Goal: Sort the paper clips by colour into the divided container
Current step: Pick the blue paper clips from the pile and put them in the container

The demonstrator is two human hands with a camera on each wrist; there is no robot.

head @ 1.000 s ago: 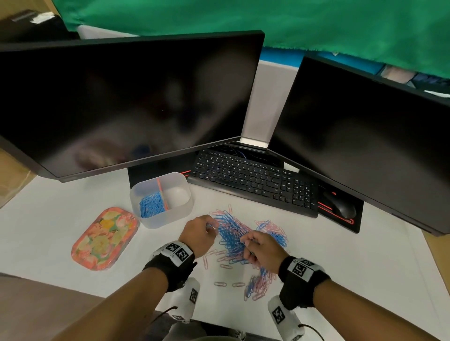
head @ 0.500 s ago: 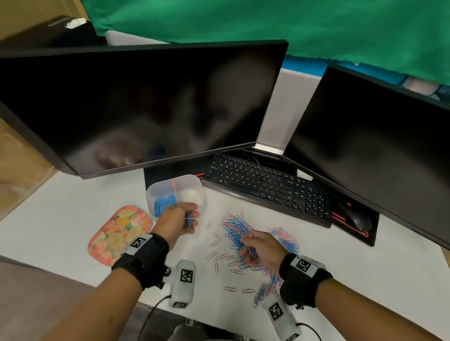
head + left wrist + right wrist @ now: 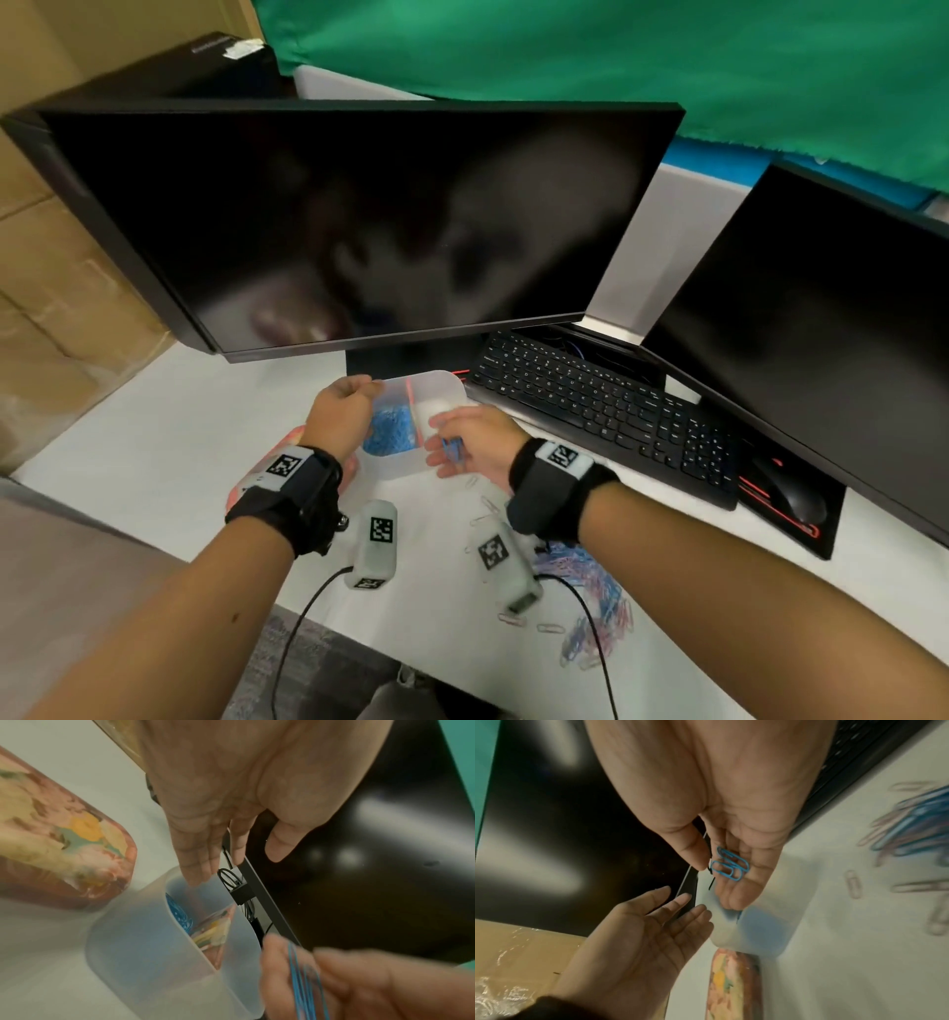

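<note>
The translucent divided container stands in front of the left monitor, with blue clips in its left compartment and an orange divider. My left hand hovers over that compartment; in the left wrist view it is flat, with straight fingers and nothing in it. My right hand is at the container's near right corner. A few blue clips lie on its nearly straight fingers, and the thumb is beside them. The mixed blue and pink clip pile lies behind my right wrist.
A floral tray lies left of the container. The keyboard and mouse sit to the right under two dark monitors. Loose pale clips lie scattered near my right wrist. Cardboard boxes stand beyond the desk's left edge.
My left hand went from the pile to the container and opened over the blue compartment. My right hand left the pile and came to the container carrying blue clips.
</note>
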